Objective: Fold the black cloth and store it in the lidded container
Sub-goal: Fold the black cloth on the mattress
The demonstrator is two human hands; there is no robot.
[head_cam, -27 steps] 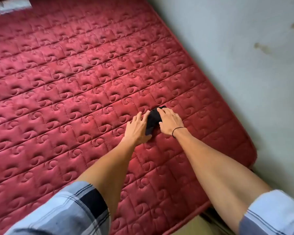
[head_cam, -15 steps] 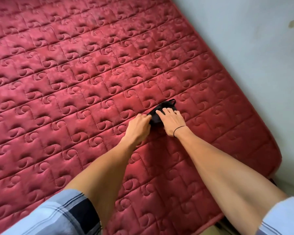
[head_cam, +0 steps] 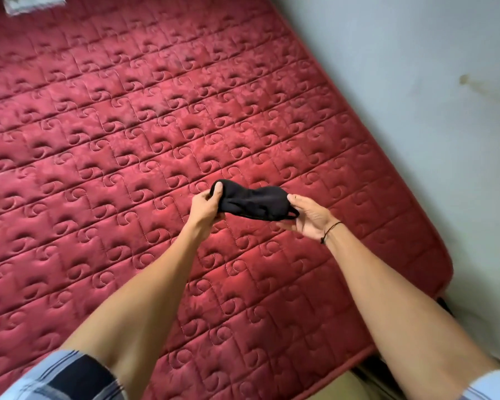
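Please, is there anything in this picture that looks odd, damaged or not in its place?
Little stands out. The wall beside the red mattress has a brownish stain. The black cloth is stretched between the left hand and right hand, undamaged. No lidded container is in view.

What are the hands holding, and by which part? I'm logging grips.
The black cloth, lifted above the mattress: left hand pinches its left end, right hand its right end.

1. Open quilted red mattress [head_cam: 127, 168] all round, left and far; nothing standing on it near the middle;
2. Hemmed right of mattress by wall [head_cam: 416, 82];
3. White item [head_cam: 32, 2] at mattress's far-left corner.
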